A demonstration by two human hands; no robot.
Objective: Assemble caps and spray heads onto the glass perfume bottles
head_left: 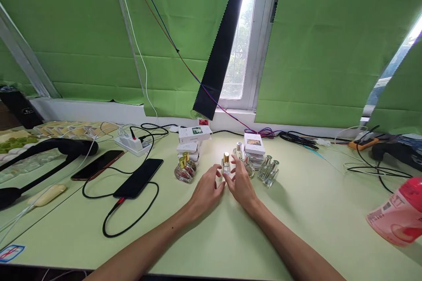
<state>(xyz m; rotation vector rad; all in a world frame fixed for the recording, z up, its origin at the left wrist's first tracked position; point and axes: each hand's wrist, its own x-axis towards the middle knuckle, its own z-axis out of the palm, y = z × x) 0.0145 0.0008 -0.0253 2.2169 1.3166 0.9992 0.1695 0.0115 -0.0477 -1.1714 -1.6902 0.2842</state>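
A small clear perfume bottle [226, 169] with a gold cap stands upright between my hands. My left hand [207, 189] is on its left side, fingers curved and apart, thumb toward the bottle. On the other side, my right hand [243, 184] has its fingers spread, the tips close to the glass; whether they touch it I cannot tell. Rounded perfume bottles with gold caps [185, 171] stand to the left. Behind my right hand is a silver-capped bottle [249, 167], partly hidden. Slim clear bottles [271, 173] stand to the right.
Small boxes are stacked at back left [188, 147] and back right [254, 144]. Leftward lie two phones [138, 178], a power strip [132, 144], cables and black headphones [70, 147]. A pink container [397, 213] is at the right edge, with coiled black cable [298, 139] along the wall.
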